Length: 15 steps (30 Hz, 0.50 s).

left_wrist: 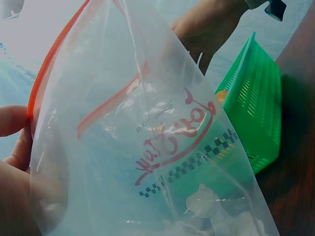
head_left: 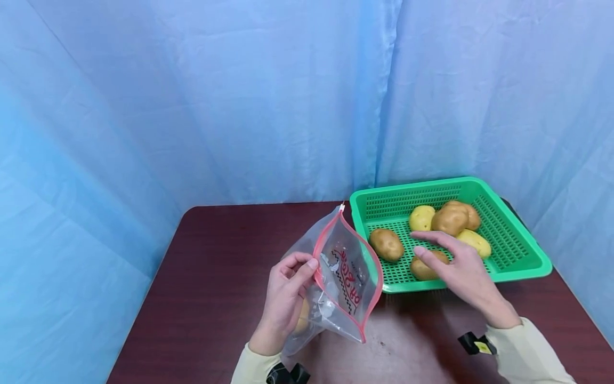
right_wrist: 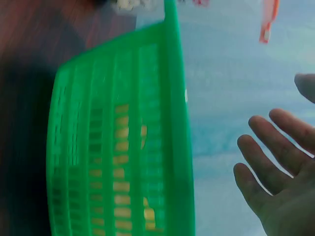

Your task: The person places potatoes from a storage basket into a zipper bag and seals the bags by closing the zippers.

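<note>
My left hand (head_left: 288, 293) pinches the pink-edged rim of a clear zip bag (head_left: 331, 314) between thumb and fingers. The bag's mouth gapes toward the right, and red lettering shows on its wall. Low inside it, partly hidden by my hand, sits a pale yellowish potato (head_left: 302, 318). Over the front of a green basket (head_left: 479, 276) hovers my right hand (head_left: 462, 266), fingers extended and holding nothing. Beneath that hand lies a brown potato (head_left: 423, 269); another brown potato (head_left: 386, 245) rests at the basket's left.
Farther back in the basket are a yellow potato (head_left: 422, 218), a large brown potato (head_left: 450, 220) with another behind it, and a second yellow potato (head_left: 475, 243). The basket stands on a dark wooden table (head_left: 216, 277). Blue curtains (head_left: 288, 106) hang behind the table.
</note>
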Motion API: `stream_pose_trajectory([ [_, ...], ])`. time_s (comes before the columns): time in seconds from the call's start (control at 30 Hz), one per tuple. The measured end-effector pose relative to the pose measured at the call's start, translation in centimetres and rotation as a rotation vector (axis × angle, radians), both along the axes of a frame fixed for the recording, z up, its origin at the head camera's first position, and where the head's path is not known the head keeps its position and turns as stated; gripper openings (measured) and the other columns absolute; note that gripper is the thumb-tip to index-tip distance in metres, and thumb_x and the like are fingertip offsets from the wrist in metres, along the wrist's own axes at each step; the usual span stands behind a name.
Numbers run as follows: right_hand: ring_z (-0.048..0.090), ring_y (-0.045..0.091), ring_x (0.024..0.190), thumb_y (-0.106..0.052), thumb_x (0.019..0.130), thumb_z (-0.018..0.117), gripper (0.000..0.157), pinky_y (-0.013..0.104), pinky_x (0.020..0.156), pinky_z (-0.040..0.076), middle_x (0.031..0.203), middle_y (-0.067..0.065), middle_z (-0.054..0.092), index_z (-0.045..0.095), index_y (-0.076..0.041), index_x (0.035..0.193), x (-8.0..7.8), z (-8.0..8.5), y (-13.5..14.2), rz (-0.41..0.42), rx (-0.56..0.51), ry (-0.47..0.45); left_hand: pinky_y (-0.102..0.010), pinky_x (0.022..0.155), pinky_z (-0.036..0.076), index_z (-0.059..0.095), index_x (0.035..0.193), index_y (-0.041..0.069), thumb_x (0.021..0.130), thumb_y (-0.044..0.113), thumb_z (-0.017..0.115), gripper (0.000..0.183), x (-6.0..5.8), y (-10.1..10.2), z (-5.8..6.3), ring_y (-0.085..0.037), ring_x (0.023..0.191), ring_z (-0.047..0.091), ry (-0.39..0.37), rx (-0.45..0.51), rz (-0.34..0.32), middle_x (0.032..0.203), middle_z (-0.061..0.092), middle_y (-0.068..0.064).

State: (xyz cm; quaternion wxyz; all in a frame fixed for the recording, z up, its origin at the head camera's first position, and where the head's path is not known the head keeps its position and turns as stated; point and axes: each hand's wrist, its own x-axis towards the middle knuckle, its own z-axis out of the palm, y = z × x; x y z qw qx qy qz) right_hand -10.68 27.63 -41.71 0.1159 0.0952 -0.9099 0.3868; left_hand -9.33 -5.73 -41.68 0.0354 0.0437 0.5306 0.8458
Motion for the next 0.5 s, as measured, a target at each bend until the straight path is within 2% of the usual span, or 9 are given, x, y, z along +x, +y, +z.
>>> stream_pose_trajectory([
  [0.1,0.054,-0.005,0.117,-0.03,0.1,0.07,0.033,0.012,0.089,0.038,0.13,-0.004,0.068,0.069,-0.025,0.133,-0.4,-0.2,1.2,0.018,0.028,0.016,-0.022,0.07,0.055,0.074,0.093,0.016,0.098,0.003,0.064,0.017,0.0,-0.1,-0.1,-0.012,0.075,0.058,0.001,-0.001,0.002,0.084,0.064,0.0],
  [0.27,0.05,-0.009,0.121,-0.027,0.097,0.075,0.036,0.007,0.092,0.034,0.129,-0.005,0.069,0.068,-0.03,0.132,-1.3,-0.7,2.8,0.066,0.103,0.06,-0.022,0.07,0.055,0.075,0.093,0.016,0.098,0.002,0.064,0.018,0.0,-0.1,-0.1,-0.012,0.075,0.058,0.001,-0.002,0.006,0.084,0.064,0.0],
  [0.3,0.048,-0.012,0.121,-0.027,0.096,0.076,0.037,0.007,0.093,0.033,0.129,-0.006,0.069,0.068,-0.032,0.132,-1.4,-0.7,3.1,0.076,0.111,0.056,-0.021,0.07,0.055,0.075,0.093,0.016,0.098,0.002,0.064,0.019,-0.1,-0.1,-0.1,-0.011,0.075,0.058,0.001,-0.001,0.006,0.084,0.064,0.0],
  [0.5,0.05,-0.011,0.122,-0.029,0.094,0.079,0.043,0.007,0.091,0.036,0.132,-0.012,0.067,0.066,-0.038,0.134,-2.1,-1.3,4.5,0.124,0.136,-0.002,-0.021,0.069,0.054,0.075,0.092,0.016,0.098,0.001,0.063,0.02,0.0,-0.1,-0.1,-0.01,0.073,0.058,0.002,0.009,0.01,0.083,0.064,0.001],
])
